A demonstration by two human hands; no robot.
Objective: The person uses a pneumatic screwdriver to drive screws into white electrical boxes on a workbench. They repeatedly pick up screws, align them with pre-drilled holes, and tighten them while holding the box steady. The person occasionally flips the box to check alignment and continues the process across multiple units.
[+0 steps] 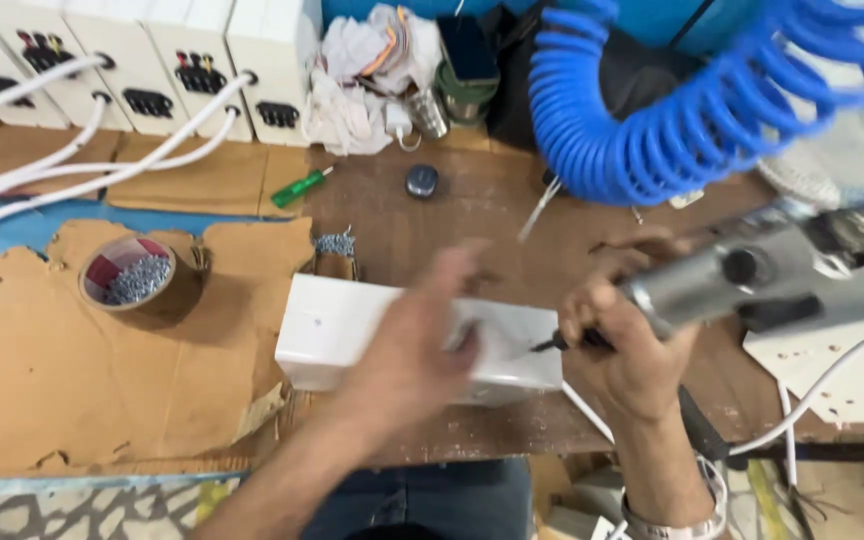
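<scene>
Hands work at a white plastic box lying on the tabletop. Left hand presses flat and spread on the box; right hand, just right of the box, has its grip closed around a grey pneumatic screwdriver.

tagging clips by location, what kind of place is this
Probably a small assembly workshop for electrical boxes: white socket boxes line the bench's far edge, the right hand holds an air-powered screwdriver on a blue coiled hose, and a tub of screws stands nearby.

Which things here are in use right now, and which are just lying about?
In use: left hand on white plastic box; right hand gripping grey pneumatic screwdriver with blue coiled hose.
Lying about: green-handled screwdriver, round tub of screws, black round cap.
</scene>
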